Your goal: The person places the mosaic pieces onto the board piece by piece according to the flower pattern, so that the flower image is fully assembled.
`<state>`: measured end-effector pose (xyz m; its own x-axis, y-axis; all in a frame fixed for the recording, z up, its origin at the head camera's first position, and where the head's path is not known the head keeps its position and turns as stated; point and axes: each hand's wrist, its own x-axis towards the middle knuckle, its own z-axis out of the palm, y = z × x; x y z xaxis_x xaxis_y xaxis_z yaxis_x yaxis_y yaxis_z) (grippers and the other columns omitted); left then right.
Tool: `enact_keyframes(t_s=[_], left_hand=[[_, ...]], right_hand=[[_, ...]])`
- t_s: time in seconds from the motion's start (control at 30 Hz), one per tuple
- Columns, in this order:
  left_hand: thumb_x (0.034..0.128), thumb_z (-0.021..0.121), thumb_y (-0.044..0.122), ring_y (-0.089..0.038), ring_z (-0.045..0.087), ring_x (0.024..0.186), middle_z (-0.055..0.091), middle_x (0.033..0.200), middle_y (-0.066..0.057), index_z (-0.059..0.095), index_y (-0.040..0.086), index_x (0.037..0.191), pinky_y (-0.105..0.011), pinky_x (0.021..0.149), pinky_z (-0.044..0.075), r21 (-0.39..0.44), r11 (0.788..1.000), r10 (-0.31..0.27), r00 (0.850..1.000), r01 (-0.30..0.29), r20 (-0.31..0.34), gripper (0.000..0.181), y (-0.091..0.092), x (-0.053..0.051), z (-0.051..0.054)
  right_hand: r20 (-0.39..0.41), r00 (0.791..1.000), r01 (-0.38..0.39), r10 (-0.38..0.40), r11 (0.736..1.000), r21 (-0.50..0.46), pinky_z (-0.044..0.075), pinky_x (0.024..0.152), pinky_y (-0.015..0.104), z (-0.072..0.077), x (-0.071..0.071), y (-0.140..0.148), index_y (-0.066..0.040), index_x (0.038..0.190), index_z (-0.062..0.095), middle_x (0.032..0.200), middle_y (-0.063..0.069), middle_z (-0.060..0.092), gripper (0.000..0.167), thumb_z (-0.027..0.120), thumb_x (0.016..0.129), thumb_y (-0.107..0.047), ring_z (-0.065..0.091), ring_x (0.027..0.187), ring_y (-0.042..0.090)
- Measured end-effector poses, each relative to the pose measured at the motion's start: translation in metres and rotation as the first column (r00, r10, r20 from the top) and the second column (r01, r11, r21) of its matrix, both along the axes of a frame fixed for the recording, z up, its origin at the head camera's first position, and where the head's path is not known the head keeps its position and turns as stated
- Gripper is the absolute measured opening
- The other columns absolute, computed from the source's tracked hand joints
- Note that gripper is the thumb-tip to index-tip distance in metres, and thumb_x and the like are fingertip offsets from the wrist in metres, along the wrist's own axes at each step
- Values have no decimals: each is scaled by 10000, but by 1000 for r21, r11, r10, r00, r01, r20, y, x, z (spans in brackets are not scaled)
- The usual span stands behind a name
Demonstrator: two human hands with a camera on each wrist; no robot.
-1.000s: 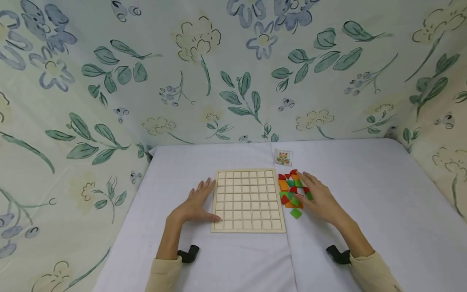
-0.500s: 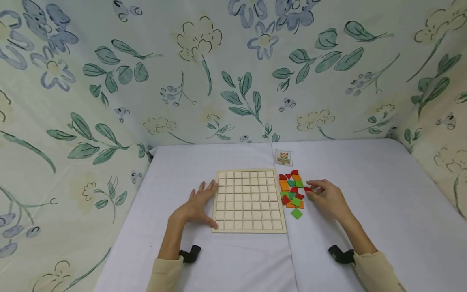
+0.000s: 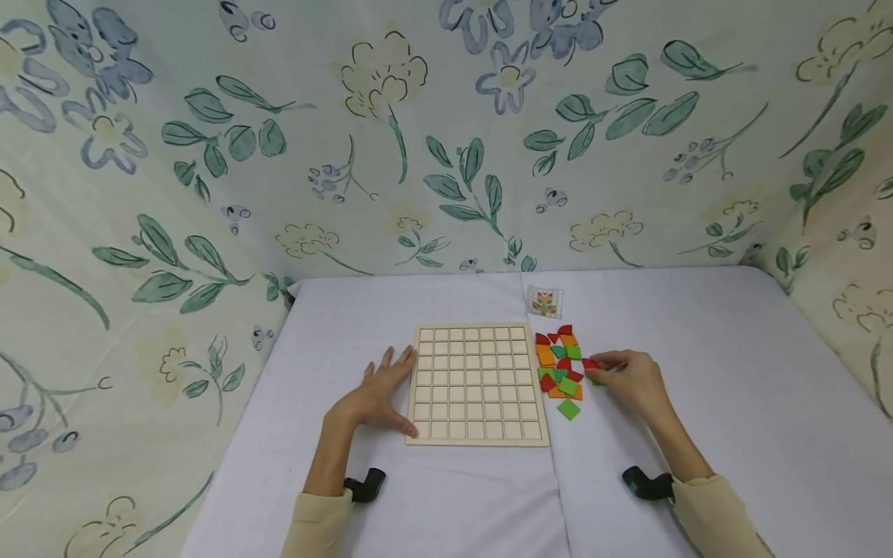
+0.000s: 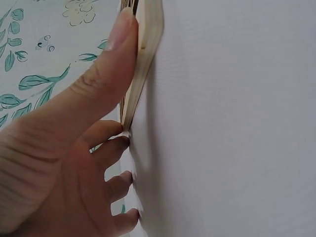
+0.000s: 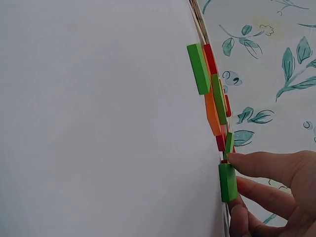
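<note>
A square wooden grid board [image 3: 477,385] lies flat on the white cloth. Along its left side rests my left hand [image 3: 373,395], fingers spread, the thumb by the near corner; the left wrist view shows the thumb [image 4: 113,49] and fingertips against the board's edge. To the board's right is a cluster of red, orange and green wooden pieces [image 3: 558,366]. At the cluster's right side my right hand [image 3: 631,384] pinches a red piece [image 3: 590,363] between thumb and fingers. A green piece [image 5: 228,182] is right by those fingers in the right wrist view.
A small pattern card [image 3: 545,301] in a clear sleeve lies behind the pieces. One green square [image 3: 568,409] sits nearest the front. Floral fabric [image 3: 446,155] hangs behind and beside the cloth-covered table [image 3: 725,349].
My right hand has drawn back from over the cluster and its fingers have closed at the red piece on the right side. My left thumb has slid toward the board's near corner.
</note>
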<state>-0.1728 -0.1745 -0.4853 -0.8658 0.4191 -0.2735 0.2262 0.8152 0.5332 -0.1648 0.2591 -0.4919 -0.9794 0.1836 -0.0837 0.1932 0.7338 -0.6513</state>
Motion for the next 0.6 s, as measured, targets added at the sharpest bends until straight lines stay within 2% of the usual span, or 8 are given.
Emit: enact_keyframes(t_s=[0.4, 0.6], left_hand=[[578, 1006, 369, -374, -72, 1626, 83, 1758, -63, 158, 111, 1666, -631, 1301, -26, -2, 1000, 0, 1000, 0, -2, 1404, 1, 0, 1], [577, 1007, 353, -374, -73, 1626, 85, 1757, -63, 161, 106, 1665, -626, 1303, -30, 11, 1000, 7, 1000, -7, 6, 1400, 1, 1, 3]], right_hand=[[-24, 1000, -1, 0, 1000, -25, 419, 602, 228, -2, -2, -2, 35, 1174, 750, 1047, 228, 740, 366, 809, 896, -196, 538, 867, 257], [-35, 999, -15, 14, 1000, -20, 403, 587, 232, -1, -2, -2, 41, 1137, 747, 955, 188, 709, 337, 812, 893, -180, 522, 825, 248]])
